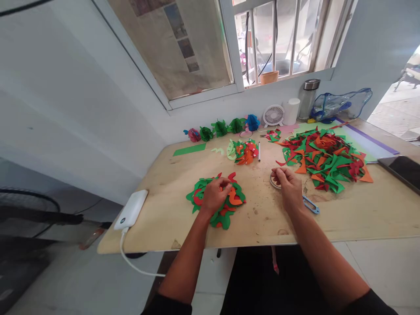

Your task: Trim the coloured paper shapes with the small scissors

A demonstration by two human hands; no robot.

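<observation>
My left hand (215, 194) is closed, fingers curled together, over a heap of cut paper shapes (223, 218) in green, red and orange. Whatever its fingertips grip is hidden; a curvy orange paper piece (234, 197) shows just right of them. Pinched together, the fingers of my right hand (288, 183) are at a round ring-like thing (273, 183), which they partly cover. What lies between those fingertips is too small to make out. Beside my right wrist rests a light-blue utility knife (311, 204), partly behind the forearm.
A big pile of paper scraps (337, 168) covers the table's right side. Farther back are a smaller paper heap (244, 153), a pen (259, 152), folded paper figures (219, 128), a small fan (273, 115) and a glass bottle (308, 100). A white power bank (131, 209) sits at the left edge.
</observation>
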